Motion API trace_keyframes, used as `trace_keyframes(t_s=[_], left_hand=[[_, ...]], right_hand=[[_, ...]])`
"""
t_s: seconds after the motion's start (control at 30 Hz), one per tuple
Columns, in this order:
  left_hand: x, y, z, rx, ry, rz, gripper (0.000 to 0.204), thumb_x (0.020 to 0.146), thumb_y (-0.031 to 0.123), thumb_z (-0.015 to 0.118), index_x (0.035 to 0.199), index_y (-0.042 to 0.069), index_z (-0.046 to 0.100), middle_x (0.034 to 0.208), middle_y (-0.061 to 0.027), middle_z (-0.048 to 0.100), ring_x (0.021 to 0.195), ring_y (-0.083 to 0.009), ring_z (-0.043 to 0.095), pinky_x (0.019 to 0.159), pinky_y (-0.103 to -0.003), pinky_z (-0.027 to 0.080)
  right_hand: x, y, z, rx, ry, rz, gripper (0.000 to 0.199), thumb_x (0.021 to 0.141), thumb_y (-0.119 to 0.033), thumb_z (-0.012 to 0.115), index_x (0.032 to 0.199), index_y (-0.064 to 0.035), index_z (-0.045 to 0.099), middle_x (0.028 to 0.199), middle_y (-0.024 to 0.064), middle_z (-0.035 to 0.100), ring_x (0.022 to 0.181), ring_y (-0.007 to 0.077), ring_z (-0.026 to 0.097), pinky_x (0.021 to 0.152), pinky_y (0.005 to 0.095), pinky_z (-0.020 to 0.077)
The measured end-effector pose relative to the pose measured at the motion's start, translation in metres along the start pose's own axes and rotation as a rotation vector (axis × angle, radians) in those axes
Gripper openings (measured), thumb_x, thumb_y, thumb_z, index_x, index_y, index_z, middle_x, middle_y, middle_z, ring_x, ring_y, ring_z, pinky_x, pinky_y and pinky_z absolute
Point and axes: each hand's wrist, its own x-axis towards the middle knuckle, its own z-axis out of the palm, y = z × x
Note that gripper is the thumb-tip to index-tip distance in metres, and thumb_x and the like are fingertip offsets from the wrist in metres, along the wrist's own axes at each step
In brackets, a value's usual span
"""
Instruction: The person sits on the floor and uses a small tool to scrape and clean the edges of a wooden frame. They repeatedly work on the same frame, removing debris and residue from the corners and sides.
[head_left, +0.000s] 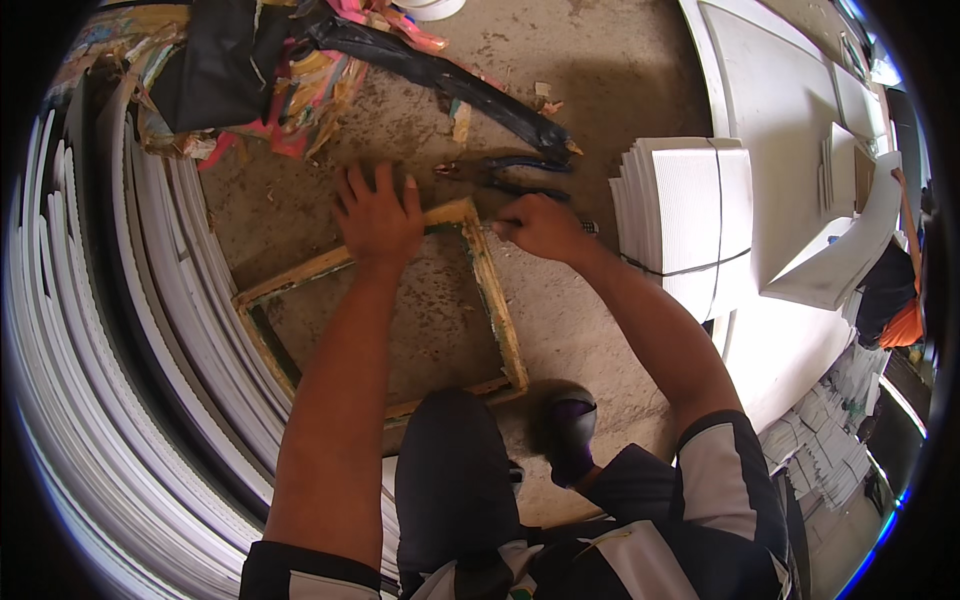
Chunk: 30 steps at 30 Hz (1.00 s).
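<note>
A rectangular wooden frame [490, 290], worn and yellowish with greenish patches, lies on the concrete floor before me. My left hand [382, 218] is spread flat over its far bar, fingers pointing away. Close to the frame's far right corner, my right hand [545, 228] is closed round a slim tool [591, 227]. Only its dark handle end and a thin tip by the frame's edge show; the rest is hidden in the fist. Just beyond that hand lie pliers [520, 163] with dark blue handles, their jaws to the left.
Long white panels [130, 300] stand stacked along the left. A strapped bundle of white sheets [690, 200] is at right, beside large white boards [770, 90]. Torn scraps [290, 90] and a black wrapped roll [440, 75] lie at the far side. Another person [895, 290] is at far right.
</note>
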Motion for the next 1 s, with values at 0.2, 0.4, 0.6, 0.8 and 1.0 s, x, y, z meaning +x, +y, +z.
trace_keyframes(t_s=[0.2,0.4,0.6,0.8,1.0], left_hand=[[-0.001,0.010,0.011,0.005,0.108,0.030,0.051,0.106,0.049,0.042,0.144,0.016,0.047,0.153,-0.0237,0.036,0.147,-0.0443,0.031,0.115,-0.066,0.028],[-0.001,0.004,0.010,0.002,0.110,0.035,0.050,0.106,0.049,0.043,0.143,0.015,0.047,0.153,-0.0246,0.037,0.146,-0.0455,0.032,0.115,-0.066,0.028],[-0.001,0.001,0.004,0.018,0.112,0.024,0.050,0.106,0.048,0.042,0.143,0.016,0.047,0.153,-0.0245,0.037,0.147,-0.0453,0.031,0.115,-0.066,0.027],[-0.001,-0.004,0.006,-0.002,0.100,0.024,0.050,0.105,0.049,0.043,0.144,0.017,0.047,0.154,-0.0239,0.036,0.149,-0.0448,0.028,0.116,-0.066,0.027],[-0.002,0.002,0.004,0.014,0.103,0.027,0.049,0.105,0.048,0.044,0.143,0.017,0.047,0.153,-0.0234,0.037,0.148,-0.0454,0.029,0.115,-0.065,0.028]], right_hand=[[-0.026,-0.013,0.017,-0.446,0.210,-0.038,0.026,0.094,-0.031,0.062,0.108,-0.0163,0.078,0.101,0.0181,0.075,0.099,0.0369,0.071,0.089,0.0500,0.0560],[-0.014,-0.011,0.016,0.027,0.087,0.108,0.027,0.095,-0.028,0.060,0.106,-0.0111,0.078,0.099,0.0190,0.074,0.100,0.0363,0.072,0.089,0.0484,0.0565],[-0.005,0.007,0.007,0.310,0.072,0.153,0.027,0.097,-0.035,0.062,0.107,-0.0161,0.079,0.103,0.0209,0.074,0.099,0.0394,0.071,0.087,0.0509,0.0569],[-0.031,-0.016,0.018,-0.048,0.220,0.081,0.030,0.098,-0.038,0.060,0.105,-0.0149,0.079,0.098,0.0204,0.074,0.094,0.0402,0.072,0.083,0.0518,0.0574],[-0.009,-0.020,0.030,0.277,0.291,0.171,0.031,0.098,-0.038,0.061,0.099,-0.0111,0.077,0.094,0.0196,0.074,0.093,0.0407,0.072,0.080,0.0512,0.0576]])
